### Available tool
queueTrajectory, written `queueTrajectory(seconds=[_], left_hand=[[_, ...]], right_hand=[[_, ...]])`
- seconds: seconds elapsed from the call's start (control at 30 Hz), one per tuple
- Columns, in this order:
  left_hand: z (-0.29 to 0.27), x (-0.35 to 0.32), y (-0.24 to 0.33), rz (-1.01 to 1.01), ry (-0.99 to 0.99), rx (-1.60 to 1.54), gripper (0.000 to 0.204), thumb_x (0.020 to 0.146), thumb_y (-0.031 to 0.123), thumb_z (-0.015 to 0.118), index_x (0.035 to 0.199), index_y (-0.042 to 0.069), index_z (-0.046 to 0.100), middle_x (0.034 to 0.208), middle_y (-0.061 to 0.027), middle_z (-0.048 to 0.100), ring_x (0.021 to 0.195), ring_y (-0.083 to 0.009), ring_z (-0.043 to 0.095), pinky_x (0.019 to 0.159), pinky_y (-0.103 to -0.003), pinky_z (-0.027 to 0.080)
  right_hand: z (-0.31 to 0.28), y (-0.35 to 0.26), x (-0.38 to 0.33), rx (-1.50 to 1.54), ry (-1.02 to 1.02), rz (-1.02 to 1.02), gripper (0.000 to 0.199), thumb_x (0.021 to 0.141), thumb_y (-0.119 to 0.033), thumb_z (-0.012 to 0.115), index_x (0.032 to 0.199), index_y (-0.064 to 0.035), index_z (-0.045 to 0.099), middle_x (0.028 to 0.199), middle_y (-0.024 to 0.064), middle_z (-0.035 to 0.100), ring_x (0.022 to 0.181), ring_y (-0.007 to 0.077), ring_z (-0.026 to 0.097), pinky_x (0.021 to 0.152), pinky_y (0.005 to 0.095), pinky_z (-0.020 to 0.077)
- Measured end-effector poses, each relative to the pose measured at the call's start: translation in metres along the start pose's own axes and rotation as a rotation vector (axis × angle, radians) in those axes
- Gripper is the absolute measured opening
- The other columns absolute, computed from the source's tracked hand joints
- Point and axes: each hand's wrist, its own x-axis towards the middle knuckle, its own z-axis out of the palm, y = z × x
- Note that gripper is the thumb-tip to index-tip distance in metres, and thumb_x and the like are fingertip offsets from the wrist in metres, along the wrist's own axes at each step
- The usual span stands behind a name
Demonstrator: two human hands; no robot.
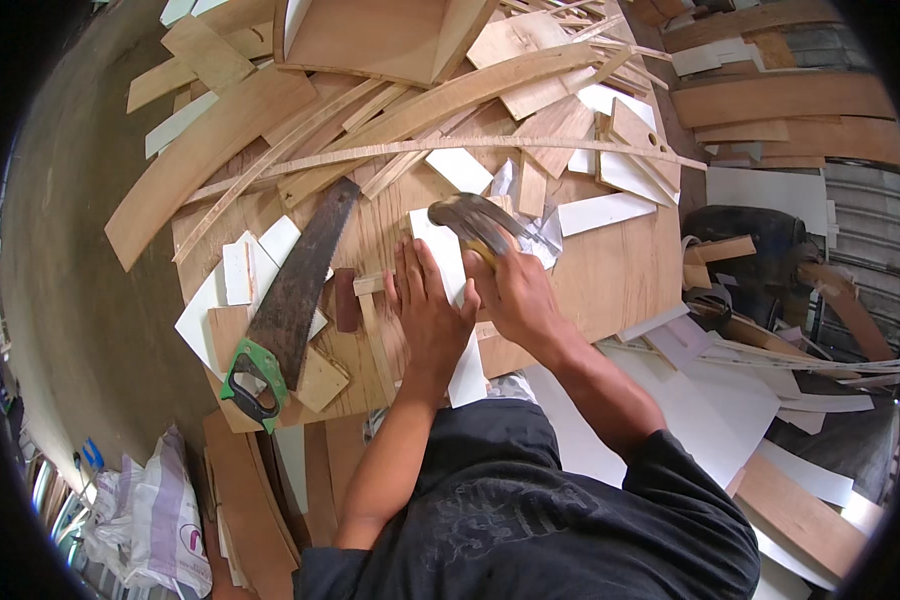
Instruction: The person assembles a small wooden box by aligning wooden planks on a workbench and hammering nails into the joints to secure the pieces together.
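Note:
A long white-faced board (437, 237) lies lengthwise on the wooden worktable in front of me, its near end close to my shirt. My left hand (432, 318) presses on it, fingers stretched forward along its left side and thumb toward its right. My right hand (520, 300) is closed round the handle of a hammer (475, 222). The dark metal head is over the far part of the board, just beyond my left fingertips; whether it touches the board I cannot tell. A handsaw (305, 285) with a green handle rests to the left, beside a dark red block (346, 300).
Curved wood strips (410, 105) and offcuts cover the far side of the worktable (610, 285). An open wooden box (365, 40) stands at the back. White panels (660, 400) lean at right, near a dark container (740, 245). A white sack (165, 520) stands at lower left.

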Motion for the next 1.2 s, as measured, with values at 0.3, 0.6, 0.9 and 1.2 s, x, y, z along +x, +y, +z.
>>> queueTrajectory(seconds=[0.3,0.6,0.9,1.2], left_hand=[[0.004,-0.002,-0.005,0.012,-0.02,0.031,0.093,0.097,0.032,0.071,0.167,-0.007,0.024,0.168,-0.0318,0.034,0.161,-0.0436,0.03,0.13,-0.06,0.017],[0.001,-0.002,0.001,-0.012,-0.033,0.011,0.093,0.098,0.037,0.07,0.167,-0.007,0.025,0.168,-0.0319,0.035,0.161,-0.0429,0.031,0.131,-0.06,0.015],[-0.003,-0.001,0.002,-0.007,-0.043,0.03,0.094,0.097,0.038,0.069,0.167,-0.008,0.026,0.169,-0.0315,0.035,0.161,-0.0424,0.031,0.131,-0.058,0.015],[-0.001,0.001,-0.001,-0.004,-0.045,0.024,0.093,0.097,0.038,0.07,0.167,-0.007,0.027,0.168,-0.031,0.036,0.16,-0.043,0.031,0.131,-0.058,0.016]], right_hand=[[-0.001,-0.02,0.009,-0.141,-0.088,0.133,0.021,0.102,-0.014,0.055,0.12,-0.0051,0.052,0.087,0.0251,0.072,0.078,0.0515,0.07,0.063,0.0603,0.0522],[0.01,0.007,-0.003,-0.039,-0.048,0.102,0.034,0.102,-0.02,0.063,0.131,-0.002,0.056,0.082,0.0273,0.07,0.074,0.0514,0.069,0.062,0.0576,0.053],[0.008,0.02,0.003,-0.193,-0.009,0.056,0.042,0.098,-0.019,0.068,0.134,0.0005,0.057,0.08,0.0293,0.069,0.074,0.0511,0.069,0.064,0.0572,0.0543],[0.001,0.0,-0.008,-0.077,-0.136,0.198,0.04,0.094,-0.018,0.07,0.13,-0.0071,0.056,0.08,0.0261,0.07,0.075,0.0499,0.07,0.064,0.0588,0.0537]])
